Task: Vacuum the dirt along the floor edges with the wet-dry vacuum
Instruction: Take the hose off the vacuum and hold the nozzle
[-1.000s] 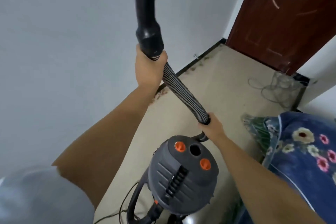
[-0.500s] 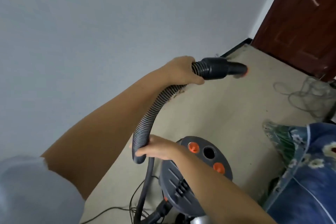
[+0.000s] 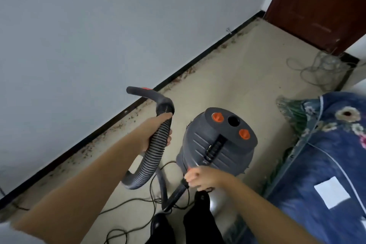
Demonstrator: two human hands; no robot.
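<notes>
Hose (image 3: pixel 156 150) is being gripped by the left hand (image 3: pixel 156 134), fingers wrapped round its ribbed grey length just below the curved black handle piece (image 3: pixel 150 97), which is being held up above the floor (image 3: pixel 247 77). From that grip the hose is being looped down and back towards the vacuum (image 3: pixel 215 144), a dark grey drum with two orange caps being left standing on the floor beside the blue floral bedding (image 3: pixel 326 154). At the drum's near side the right hand (image 3: pixel 200 179) is being curled round a dark tube end (image 3: pixel 176 196). Dirt (image 3: pixel 186 71) is being shown scattered along the black skirting at the wall edge. Cable (image 3: pixel 138 216) is being trailed across the floor near the feet.
</notes>
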